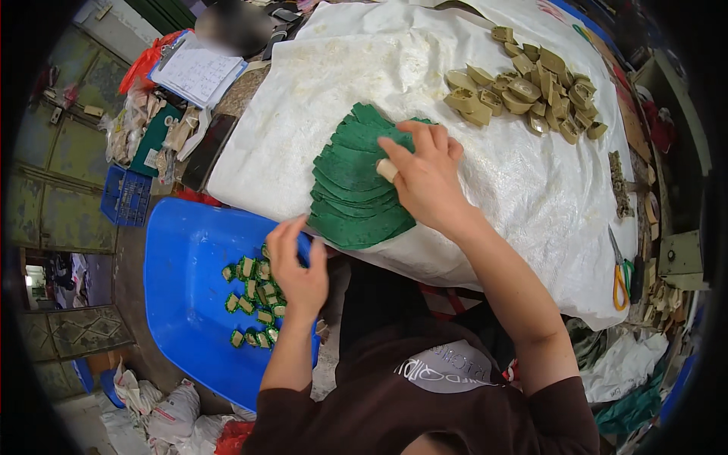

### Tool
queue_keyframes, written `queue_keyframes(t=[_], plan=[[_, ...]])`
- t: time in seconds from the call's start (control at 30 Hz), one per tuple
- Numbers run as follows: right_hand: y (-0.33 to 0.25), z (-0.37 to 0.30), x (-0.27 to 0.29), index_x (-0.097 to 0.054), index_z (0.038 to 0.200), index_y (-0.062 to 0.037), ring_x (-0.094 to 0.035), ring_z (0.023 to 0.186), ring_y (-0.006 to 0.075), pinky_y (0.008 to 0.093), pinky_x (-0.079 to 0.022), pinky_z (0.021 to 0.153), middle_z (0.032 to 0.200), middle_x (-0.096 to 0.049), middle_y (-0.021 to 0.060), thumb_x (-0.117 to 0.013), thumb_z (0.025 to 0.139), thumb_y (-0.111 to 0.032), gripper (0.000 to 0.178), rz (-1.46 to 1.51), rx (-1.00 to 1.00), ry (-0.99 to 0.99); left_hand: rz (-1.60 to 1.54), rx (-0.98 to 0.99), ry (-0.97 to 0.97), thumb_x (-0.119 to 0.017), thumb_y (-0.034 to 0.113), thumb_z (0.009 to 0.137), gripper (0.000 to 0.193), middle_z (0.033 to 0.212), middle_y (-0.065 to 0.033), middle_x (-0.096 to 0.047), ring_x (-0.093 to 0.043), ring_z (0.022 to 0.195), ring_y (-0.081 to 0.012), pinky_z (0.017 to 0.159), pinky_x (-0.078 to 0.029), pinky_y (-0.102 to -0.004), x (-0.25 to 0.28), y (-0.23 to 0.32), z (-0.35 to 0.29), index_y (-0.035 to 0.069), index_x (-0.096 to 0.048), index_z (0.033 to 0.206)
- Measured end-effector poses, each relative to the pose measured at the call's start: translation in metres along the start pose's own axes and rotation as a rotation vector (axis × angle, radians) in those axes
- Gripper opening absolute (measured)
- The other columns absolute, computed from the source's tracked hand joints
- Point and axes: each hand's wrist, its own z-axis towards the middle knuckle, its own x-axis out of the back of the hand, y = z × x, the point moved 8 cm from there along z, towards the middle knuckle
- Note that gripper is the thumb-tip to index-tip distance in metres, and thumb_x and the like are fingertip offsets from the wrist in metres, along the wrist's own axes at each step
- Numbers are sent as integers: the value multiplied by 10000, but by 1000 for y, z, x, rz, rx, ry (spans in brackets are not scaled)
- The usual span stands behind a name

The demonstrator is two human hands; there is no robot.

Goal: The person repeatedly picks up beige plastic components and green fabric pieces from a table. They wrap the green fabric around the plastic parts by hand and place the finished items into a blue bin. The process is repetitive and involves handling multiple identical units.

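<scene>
A fanned stack of green fabric-like pieces (356, 186) lies near the front of the white-covered table. My right hand (428, 171) rests over its right side, fingers apart, the index and thumb at the pieces. A beige wrap (387, 170) covers the thumb tip. My left hand (297, 262) hangs over the right rim of a blue plastic tub (182, 250), fingers spread and nothing in them. Inside the tub lie several small beige blocks edged in green (249, 287), some of them hidden behind the left hand.
Olive-tan moulded pieces (527, 91) are heaped at the far right of the white sheet (303, 98). Orange-handled scissors (622, 277) lie by the right edge. A clipboard with paper (199, 70) sits back left, above a blue basket (125, 195). White sacks (171, 409) stand lower left.
</scene>
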Motion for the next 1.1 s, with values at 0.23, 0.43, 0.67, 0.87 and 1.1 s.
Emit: queue_keyframes(t=[0.23, 0.43, 0.67, 0.87, 1.1], plan=[[9, -11, 16, -595, 838, -70, -496, 985, 270, 424, -351, 867, 934, -569, 67, -598, 716, 41, 165, 322, -125, 143, 137, -250, -190, -644, 58, 753, 625, 1258, -233, -506, -500, 1135, -377, 984, -366, -453, -50, 39, 21, -49, -394, 1316], [70, -46, 67, -581, 925, -39, -590, 800, 221, 312, -449, 700, 843, -615, 70, -570, 757, 77, 204, 840, -375, 105, 69, -238, -350, -551, 202, 856, 593, 1396, -303, -344, -366, 1277, -460, 1077, -228, -441, -50, 71, 26, -84, -358, 1338], [65, -67, 101, -603, 953, -65, -555, 852, 263, 338, -419, 789, 866, -605, 61, -569, 726, 51, 258, 631, -142, -347, -669, 71, -617, -394, 151, 969, 386, 827, -107, -605, -575, 799, -189, 753, -456, -324, -121, 121, 2, -106, -509, 1233], [196, -47, 153, -555, 1227, -97, -500, 1074, 269, 357, -420, 910, 1116, -561, 109, -603, 796, -25, 439, 91, -469, 139, -1170, 409, -614, -326, 243, 1024, 437, 811, -41, -602, -512, 719, -71, 629, -386, -219, -164, 118, -13, -77, -488, 1275], [217, 32, 141, -539, 1283, -210, -435, 1209, 301, 387, -384, 1026, 1363, -445, 81, -523, 671, 124, 697, -506, -288, 90, -1067, 357, -639, -356, 218, 1006, 432, 949, -118, -615, -547, 764, -124, 698, -460, -260, -176, 105, -23, -121, -489, 1238]])
